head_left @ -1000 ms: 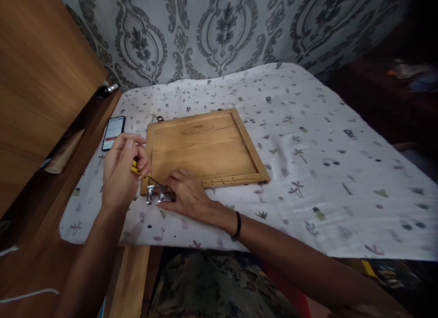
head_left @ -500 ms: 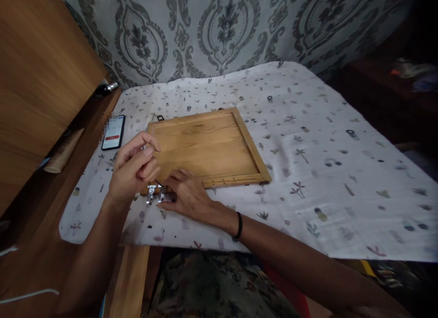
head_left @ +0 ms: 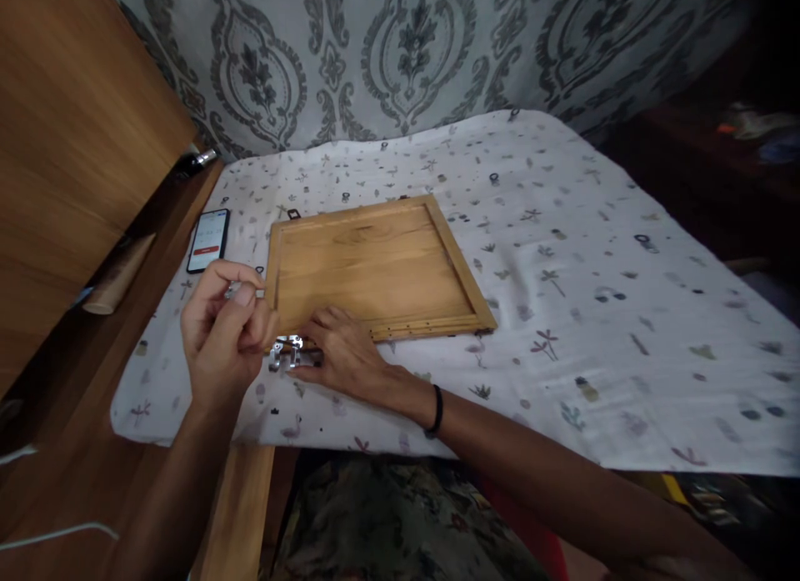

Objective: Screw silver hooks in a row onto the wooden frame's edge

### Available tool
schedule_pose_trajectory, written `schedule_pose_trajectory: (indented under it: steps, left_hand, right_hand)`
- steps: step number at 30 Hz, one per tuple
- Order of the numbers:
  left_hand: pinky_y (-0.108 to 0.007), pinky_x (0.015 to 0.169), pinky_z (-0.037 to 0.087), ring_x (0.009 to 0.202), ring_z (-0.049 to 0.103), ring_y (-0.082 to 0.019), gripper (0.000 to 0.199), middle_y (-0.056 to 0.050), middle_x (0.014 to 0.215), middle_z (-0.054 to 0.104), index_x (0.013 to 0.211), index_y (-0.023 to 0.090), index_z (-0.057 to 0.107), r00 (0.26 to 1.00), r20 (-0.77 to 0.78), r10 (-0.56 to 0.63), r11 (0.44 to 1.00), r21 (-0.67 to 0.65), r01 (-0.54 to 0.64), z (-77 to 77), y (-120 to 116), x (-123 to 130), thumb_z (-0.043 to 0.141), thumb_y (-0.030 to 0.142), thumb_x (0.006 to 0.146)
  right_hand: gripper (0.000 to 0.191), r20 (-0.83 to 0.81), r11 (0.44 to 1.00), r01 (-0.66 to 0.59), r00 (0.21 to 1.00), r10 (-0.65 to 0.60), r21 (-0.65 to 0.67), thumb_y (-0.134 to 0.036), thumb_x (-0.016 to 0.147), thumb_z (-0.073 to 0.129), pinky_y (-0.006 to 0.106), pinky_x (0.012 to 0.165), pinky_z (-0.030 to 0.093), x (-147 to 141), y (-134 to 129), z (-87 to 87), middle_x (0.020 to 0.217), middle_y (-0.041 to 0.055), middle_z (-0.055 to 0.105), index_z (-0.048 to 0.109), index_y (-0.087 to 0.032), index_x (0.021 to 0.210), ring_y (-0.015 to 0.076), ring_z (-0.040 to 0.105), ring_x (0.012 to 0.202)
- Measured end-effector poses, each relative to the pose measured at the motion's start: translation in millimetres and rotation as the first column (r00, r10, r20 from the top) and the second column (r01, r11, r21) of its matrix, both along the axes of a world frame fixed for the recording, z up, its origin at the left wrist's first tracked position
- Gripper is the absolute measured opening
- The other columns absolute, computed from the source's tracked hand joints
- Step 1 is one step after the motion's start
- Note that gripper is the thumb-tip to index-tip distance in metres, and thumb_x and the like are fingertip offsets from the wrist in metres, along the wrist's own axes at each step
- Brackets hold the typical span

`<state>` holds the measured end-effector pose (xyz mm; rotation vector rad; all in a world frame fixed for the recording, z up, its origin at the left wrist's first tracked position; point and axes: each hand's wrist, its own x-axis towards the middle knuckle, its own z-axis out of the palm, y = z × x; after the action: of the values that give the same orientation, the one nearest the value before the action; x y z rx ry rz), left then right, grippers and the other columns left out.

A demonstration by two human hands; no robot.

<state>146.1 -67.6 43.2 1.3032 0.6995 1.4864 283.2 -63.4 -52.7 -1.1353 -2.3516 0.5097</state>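
A wooden panel with a raised frame (head_left: 375,260) lies flat on the patterned cloth. At its near left corner sits a shiny metal hinge (head_left: 293,352) against the frame's edge. My right hand (head_left: 343,352) is closed over that edge beside the hinge, its fingers on the wood and its thumb in front, pressing the hinge. Just left of it, my left hand (head_left: 228,331) is raised with its fingers curled in a pinch. A thin dark shaft shows by the hinge below these fingers, but what they hold is mostly hidden.
A phone (head_left: 208,241) with a lit screen lies left of the panel. Beyond the table's left edge are a brown roll (head_left: 118,277) and a wooden cabinet side (head_left: 81,106). A patterned curtain (head_left: 412,56) hangs behind the table. White cloth (head_left: 593,314) spreads to the right.
My left hand has moved left and slightly down, toward me, with its fingers still curled. My right hand stays at the hinge, and the panel lies where it was.
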Motion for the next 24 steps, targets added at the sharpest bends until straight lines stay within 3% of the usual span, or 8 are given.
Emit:
schedule_pose_trajectory:
  steps: [4, 13, 24]
  left_hand:
    - [-0.021, 0.039, 0.015, 0.040, 0.007, -0.005, 0.011, 0.012, 0.046, 0.021, 0.082, 0.020, 0.069, 0.999, -0.008, 0.035, 0.998, -0.046, -0.036, -4.5, -1.3, 1.3, 0.072, 0.023, 0.092]
    - [-0.022, 0.040, 0.016, 0.040, 0.007, -0.005, 0.013, 0.011, 0.048, 0.019, 0.082, 0.021, 0.068, 0.998, -0.038, 0.040, 0.999, -0.020, -0.041, -5.1, -1.7, 1.5, 0.070, 0.024, 0.095]
    - [-0.021, 0.039, 0.015, 0.040, 0.009, -0.005, 0.011, 0.012, 0.047, 0.021, 0.085, 0.021, 0.069, 0.998, -0.059, -0.015, 0.999, -0.039, 0.013, -4.9, 1.1, -1.3, 0.072, 0.026, 0.093]
  right_hand:
    - [0.055, -0.001, 1.000, 0.012, 1.000, -0.012, 0.017, -0.064, 0.085, 0.077, 0.040, 0.087, 0.046, 0.0, -0.5, -0.9, 0.101, 0.0111, 0.065, 0.073, -0.012, 0.104, 0.0265, 0.056, 0.099]
    - [0.052, -0.019, 1.000, 0.010, 1.000, -0.010, -0.003, -0.061, 0.084, 0.080, 0.040, 0.087, 0.046, 0.0, -0.5, -1.3, 0.101, 0.0106, 0.065, 0.072, -0.013, 0.104, 0.0271, 0.056, 0.099]
    - [0.053, -0.011, 1.000, 0.006, 1.000, -0.006, 0.000, -0.061, 0.085, 0.078, 0.040, 0.087, 0.046, -0.2, -0.3, -0.5, 0.101, 0.0108, 0.066, 0.072, -0.012, 0.104, 0.0269, 0.056, 0.099]
